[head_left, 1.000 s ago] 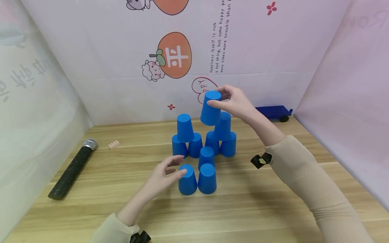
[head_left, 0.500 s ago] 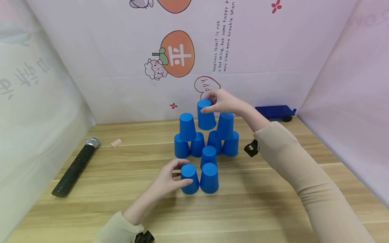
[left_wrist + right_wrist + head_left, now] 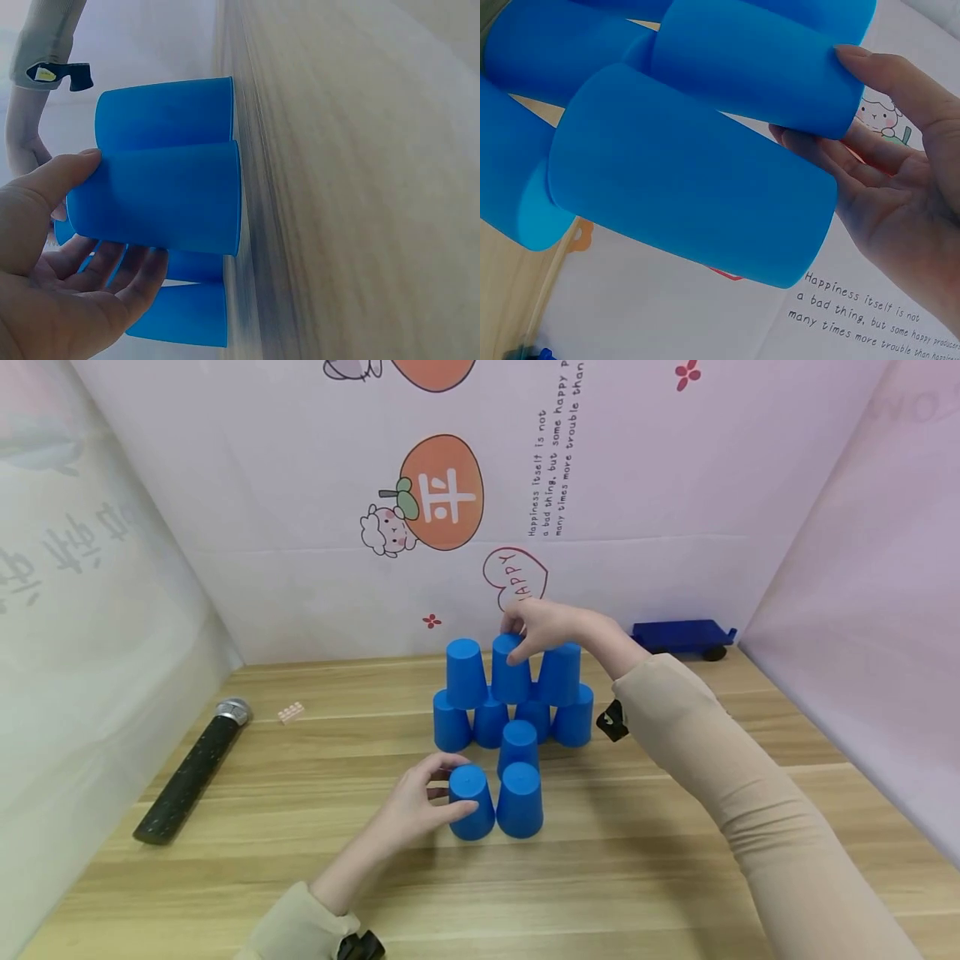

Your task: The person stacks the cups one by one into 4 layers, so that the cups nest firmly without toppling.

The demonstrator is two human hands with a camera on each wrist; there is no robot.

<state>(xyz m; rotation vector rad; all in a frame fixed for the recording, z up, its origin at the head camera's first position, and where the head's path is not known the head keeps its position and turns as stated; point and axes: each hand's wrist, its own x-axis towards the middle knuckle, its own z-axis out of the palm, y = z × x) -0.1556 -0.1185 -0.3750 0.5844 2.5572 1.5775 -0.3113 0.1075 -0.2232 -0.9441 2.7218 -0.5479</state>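
Observation:
A row of upside-down blue cups point(image 3: 452, 727) stands on the wooden table, with two cups on top, a left one point(image 3: 466, 678) and a right one point(image 3: 561, 681). Between those two, my right hand point(image 3: 551, 625) pinches the middle cup point(image 3: 512, 682) near its narrow upper end; its lower rim is right at the row below. In the right wrist view, thumb and fingers bracket that cup point(image 3: 757, 75). Nearer me, my left hand point(image 3: 415, 797) holds the front left cup point(image 3: 474, 820) from its left side. Another cup point(image 3: 520, 810) sits close beside it, one more point(image 3: 519, 742) behind.
A black microphone point(image 3: 191, 777) with a silver head lies at the left of the table point(image 3: 300, 843). Near it is a small pink studded piece point(image 3: 291, 712). A dark blue wheeled cart point(image 3: 682, 635) stands at the back right against the printed white backdrop point(image 3: 300, 527).
My right hand has lowered its cup from above the stack into the gap between the two upper cups. My left hand has moved in around the front left cup.

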